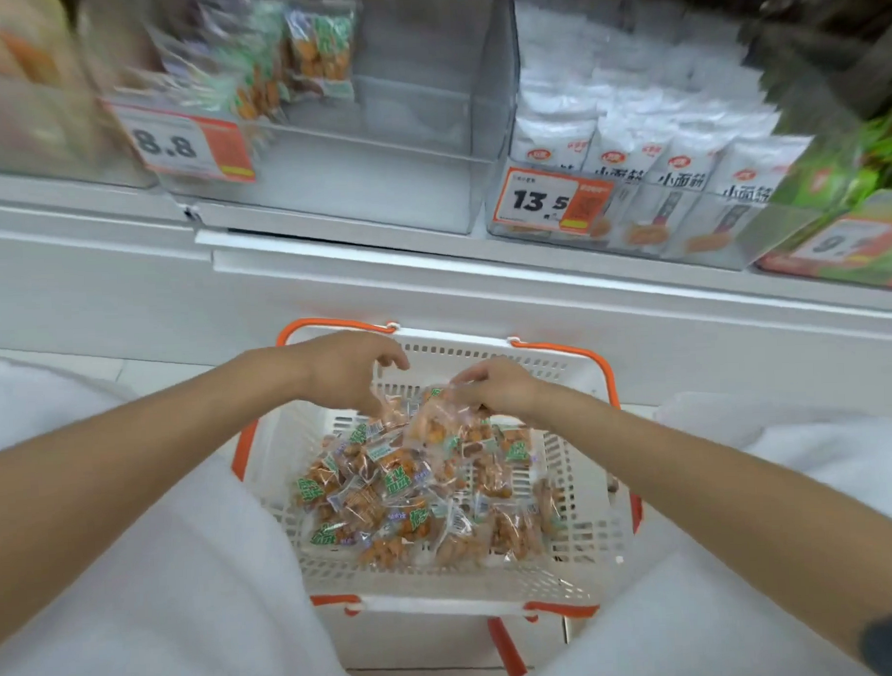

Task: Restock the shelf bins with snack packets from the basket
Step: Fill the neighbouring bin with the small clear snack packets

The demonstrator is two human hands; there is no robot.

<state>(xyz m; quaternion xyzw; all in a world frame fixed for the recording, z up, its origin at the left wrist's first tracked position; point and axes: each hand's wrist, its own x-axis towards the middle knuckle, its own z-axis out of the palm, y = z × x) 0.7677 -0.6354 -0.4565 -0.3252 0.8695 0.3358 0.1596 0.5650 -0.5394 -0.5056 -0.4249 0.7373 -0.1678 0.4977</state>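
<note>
The clear shelf bin [388,188] stood nearly empty, hence the restocking. The basket [443,603] sat close below it, snack packets [384,496] heaped within reach. The right hand [491,386] pinched several packets for lifting; whether the curled left hand [349,371] gripped any was unclear.

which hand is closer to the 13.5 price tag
Right. The right hand, pinching snack packets over the basket, is below the 13.5 price tag, slightly to its left; the left hand is farther left.
</note>
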